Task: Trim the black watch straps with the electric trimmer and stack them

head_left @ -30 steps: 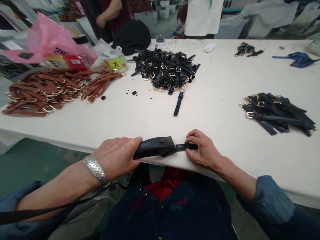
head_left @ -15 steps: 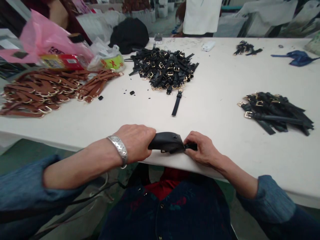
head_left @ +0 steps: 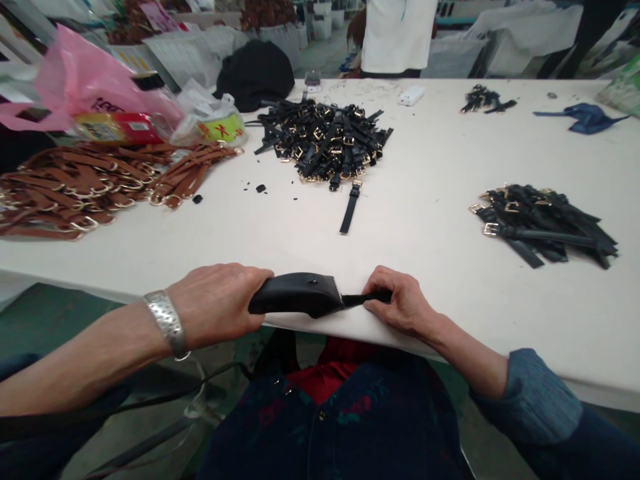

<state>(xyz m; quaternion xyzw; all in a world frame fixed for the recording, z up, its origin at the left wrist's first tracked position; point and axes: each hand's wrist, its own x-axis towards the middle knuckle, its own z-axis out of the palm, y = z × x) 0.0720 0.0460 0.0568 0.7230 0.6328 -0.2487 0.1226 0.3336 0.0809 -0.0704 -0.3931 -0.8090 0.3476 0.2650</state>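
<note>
My left hand, with a silver bracelet at the wrist, is closed around the wide part of a black leather strap. A small stud shows on its curved surface. From its right end runs a narrow dark strip, pinched between the thumb and fingers of my right hand. Both hands are at the table's front edge, the strap roughly level between them. Beyond them, a short black buckle strap lies alone, just in front of a heap of black buckle straps.
On the white table, more black buckle straps lie at right, with a smaller bunch behind. Brown straps with metal rings spread at left beside a pink bag. A blue cloth piece is far right.
My left hand has moved left with the wide part of the strap, exposing more of the narrow strip. My right hand keeps its pinch almost in place.
</note>
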